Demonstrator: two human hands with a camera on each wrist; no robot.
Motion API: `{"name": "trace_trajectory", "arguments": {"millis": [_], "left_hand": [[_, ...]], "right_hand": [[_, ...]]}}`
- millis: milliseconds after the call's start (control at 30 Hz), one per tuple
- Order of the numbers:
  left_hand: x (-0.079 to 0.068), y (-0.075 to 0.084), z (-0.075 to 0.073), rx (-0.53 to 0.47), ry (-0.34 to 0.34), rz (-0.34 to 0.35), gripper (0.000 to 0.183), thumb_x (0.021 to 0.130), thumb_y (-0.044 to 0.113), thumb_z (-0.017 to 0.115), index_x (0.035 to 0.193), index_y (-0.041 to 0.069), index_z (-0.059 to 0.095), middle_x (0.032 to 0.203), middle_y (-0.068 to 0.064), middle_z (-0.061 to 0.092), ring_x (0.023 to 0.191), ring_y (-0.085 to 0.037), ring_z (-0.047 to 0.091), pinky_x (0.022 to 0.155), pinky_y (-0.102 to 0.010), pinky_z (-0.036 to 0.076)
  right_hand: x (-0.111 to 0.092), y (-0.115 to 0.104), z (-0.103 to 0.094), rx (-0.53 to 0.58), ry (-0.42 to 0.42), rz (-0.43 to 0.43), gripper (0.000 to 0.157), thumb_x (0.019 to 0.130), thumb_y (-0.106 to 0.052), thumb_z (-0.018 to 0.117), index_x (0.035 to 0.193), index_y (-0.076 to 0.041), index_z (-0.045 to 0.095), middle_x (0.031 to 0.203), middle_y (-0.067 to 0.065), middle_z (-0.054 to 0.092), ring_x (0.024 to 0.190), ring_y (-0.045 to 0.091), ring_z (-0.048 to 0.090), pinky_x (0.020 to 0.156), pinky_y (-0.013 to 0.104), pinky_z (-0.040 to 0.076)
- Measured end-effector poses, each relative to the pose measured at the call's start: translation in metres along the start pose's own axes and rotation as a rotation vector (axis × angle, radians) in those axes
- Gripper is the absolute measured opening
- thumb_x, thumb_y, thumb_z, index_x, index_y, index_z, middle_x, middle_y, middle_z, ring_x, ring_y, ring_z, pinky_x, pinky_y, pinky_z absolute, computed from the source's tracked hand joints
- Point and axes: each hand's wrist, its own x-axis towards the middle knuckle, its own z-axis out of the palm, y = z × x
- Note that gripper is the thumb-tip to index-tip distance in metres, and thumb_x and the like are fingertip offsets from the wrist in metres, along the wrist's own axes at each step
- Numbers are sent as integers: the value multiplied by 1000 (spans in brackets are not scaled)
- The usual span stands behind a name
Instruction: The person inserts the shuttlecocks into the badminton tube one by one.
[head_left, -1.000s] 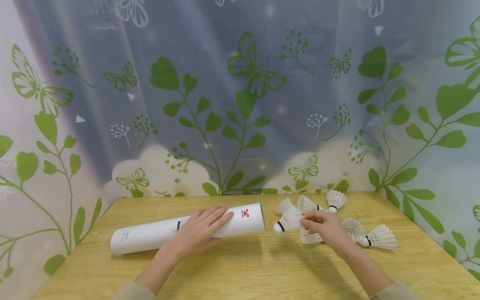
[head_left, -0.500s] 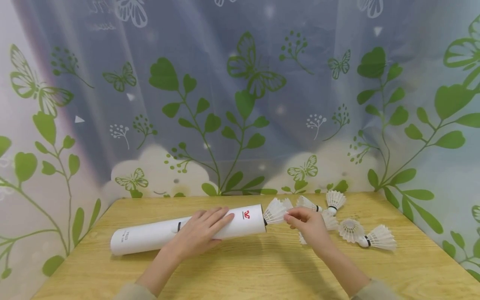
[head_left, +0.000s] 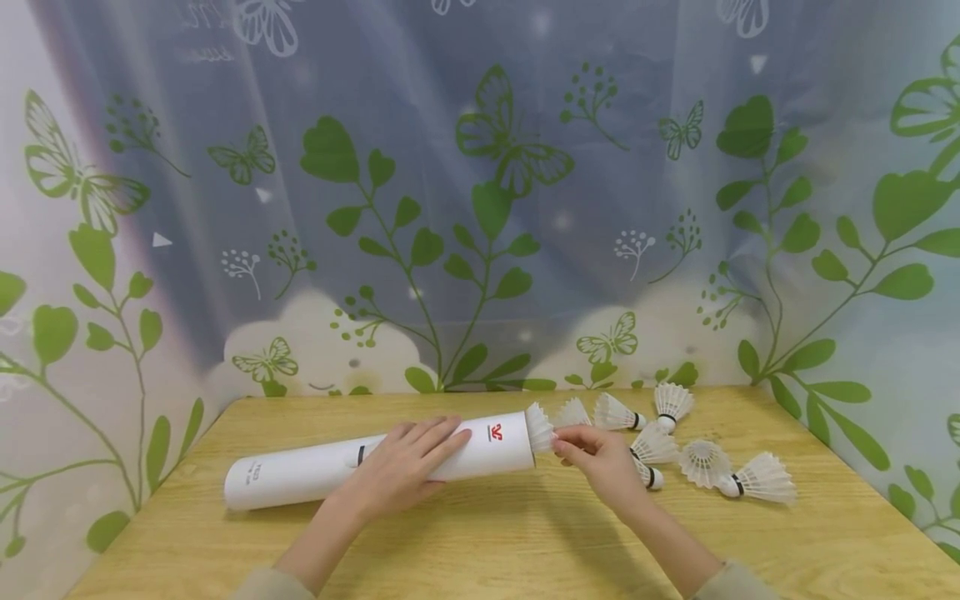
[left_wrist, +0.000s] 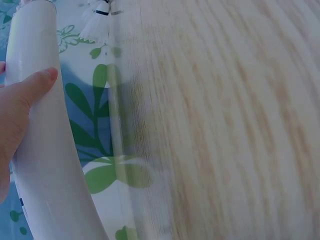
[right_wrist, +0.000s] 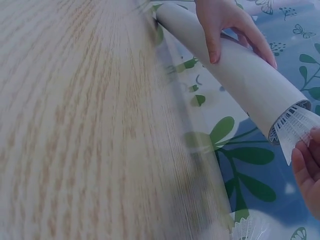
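A white shuttlecock tube (head_left: 300, 472) lies on its side, its open end facing right. My left hand (head_left: 408, 462) grips it from above, thumb on the near side and fingers over the top, as the right wrist view shows. My right hand (head_left: 600, 467) pinches the skirt edge of a white shuttlecock (right_wrist: 295, 125) between thumb and fingers. That shuttlecock's cork end is hidden inside the tube, and only part of its feathered skirt stands out of the mouth. In the left wrist view, the thumb (left_wrist: 42, 80) presses along the tube wall.
Several loose shuttlecocks lie right of the tube: one upright at the back (head_left: 673, 404), one on its side at far right (head_left: 761, 478), one with its skirt facing me (head_left: 703, 463). The wooden table (head_left: 480, 542) meets a patterned curtain (head_left: 420, 208) behind.
My right hand has moved left, carrying the shuttlecock from beside the others into the tube's mouth, where its cork and most of its skirt now sit. My left hand stays on the tube.
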Motion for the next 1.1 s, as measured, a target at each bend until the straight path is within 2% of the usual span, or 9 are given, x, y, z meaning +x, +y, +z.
{"name": "trace_trajectory", "arguments": {"millis": [167, 433, 700, 900, 1100], "left_hand": [[0, 0, 1, -6, 0, -2, 86, 65, 35, 85, 137, 8, 46, 135, -10, 51, 117, -25, 53, 81, -39, 51], [0, 0, 1, 5, -8, -5, 87, 66, 36, 84, 138, 8, 44, 137, -9, 49, 118, -24, 52, 83, -39, 50], [0, 1, 0, -5, -4, -5, 88, 65, 35, 84, 138, 8, 43, 137, -10, 49, 119, -24, 52, 84, -39, 50], [0, 2, 1, -10, -17, -12, 87, 66, 35, 84, 139, 8, 43, 138, -10, 49, 120, -24, 51, 85, -39, 50], [0, 2, 0, -13, -9, -16, 87, 66, 34, 83, 139, 8, 42, 137, -10, 49, 120, -25, 50, 84, -39, 50]], "right_hand": [[-1, 1, 1, 12, -20, 9, 15, 85, -4, 66, 96, 6, 67, 84, 15, 67, 69, 8, 61, 67, 27, 54], [-2, 3, 2, 33, -37, -9, 14, 86, -4, 64, 95, 7, 65, 85, 18, 67, 76, 16, 64, 68, 29, 55], [-2, 4, 5, -3, -22, -33, 9, 84, -1, 65, 92, 4, 66, 84, 15, 66, 73, 11, 64, 66, 26, 55], [-2, 3, 8, -43, 0, -10, 7, 83, 2, 66, 89, 3, 67, 81, 11, 67, 73, 16, 64, 66, 25, 54], [-1, 2, 10, -64, 24, -10, 6, 83, 1, 66, 88, 1, 68, 79, 9, 67, 71, 12, 64, 66, 23, 54]]}}
